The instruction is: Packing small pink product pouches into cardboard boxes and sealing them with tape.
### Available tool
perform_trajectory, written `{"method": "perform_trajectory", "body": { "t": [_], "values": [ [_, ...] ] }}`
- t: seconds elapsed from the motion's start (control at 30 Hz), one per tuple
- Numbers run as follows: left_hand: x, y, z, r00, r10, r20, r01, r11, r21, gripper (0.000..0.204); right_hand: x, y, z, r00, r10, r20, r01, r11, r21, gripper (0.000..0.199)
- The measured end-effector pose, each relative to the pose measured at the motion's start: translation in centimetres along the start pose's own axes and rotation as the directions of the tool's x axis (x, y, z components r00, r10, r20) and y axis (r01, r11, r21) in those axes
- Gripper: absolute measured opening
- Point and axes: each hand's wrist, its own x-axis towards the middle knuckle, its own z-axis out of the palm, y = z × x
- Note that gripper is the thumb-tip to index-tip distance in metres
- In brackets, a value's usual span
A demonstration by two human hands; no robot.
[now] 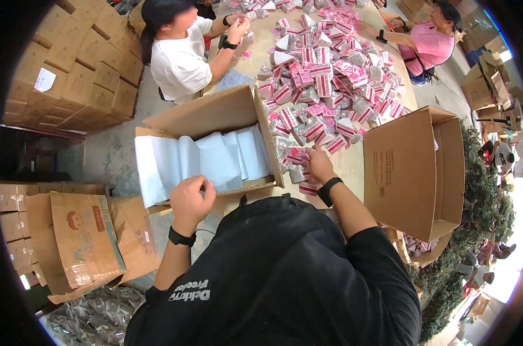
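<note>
A long heap of small clear packets (325, 75) with pink-and-white striped labels covers the table. My right hand (320, 165) is at the heap's near edge, its fingers closed around one striped packet (298, 154). To the left stands an open cardboard box (262, 135), lined with pale blue-white sheets (218, 158). Over the box's near edge is my left hand (192, 200), its fingers curled in and nothing visible in them. Whether it touches the edge, I cannot tell.
Another cardboard box (400, 167) lies tipped at my right, its open end facing away. Two people (183, 55) (431, 43) sit across the table. Stacked cartons (80, 63) rise at the left, above an open carton (83, 236). Dark green artificial foliage (486, 213) lines the right.
</note>
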Motion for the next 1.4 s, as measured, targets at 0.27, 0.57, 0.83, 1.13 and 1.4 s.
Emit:
{"method": "perform_trajectory", "body": {
  "t": [0.27, 0.57, 0.83, 1.13, 1.4],
  "values": [
    [0.6, -0.5, 0.2, 1.000, 0.008, -0.027, -0.008, 1.000, 0.006, 0.021, -2.4, -1.7, -8.9, 0.987, 0.113, -0.114, -0.086, 0.971, 0.221, 0.034],
    [0.7, -0.4, 1.0, 0.998, -0.046, -0.044, 0.048, 0.998, 0.046, 0.021, -11.2, -6.7, -32.1, 0.765, 0.277, -0.582, -0.094, 0.941, 0.324, 0.029],
    [1.9, 0.8, 0.2, 0.989, -0.109, 0.102, 0.105, 0.994, 0.037, 0.021, -19.9, -6.0, -43.2, 0.306, 0.418, -0.855, 0.109, 0.877, 0.468, 0.032],
    [4.0, 11.1, -1.1, 0.992, -0.020, 0.125, 0.031, 0.996, -0.087, 0.015, -23.7, 1.9, -46.0, 0.398, 0.479, -0.783, 0.025, 0.847, 0.531, 0.024],
    [7.2, 25.9, 5.6, 0.910, 0.407, 0.073, -0.336, 0.830, -0.445, 0.015, -26.7, 4.8, -47.5, 0.597, 0.445, -0.667, -0.126, 0.874, 0.470, 0.021]
  ]
}}
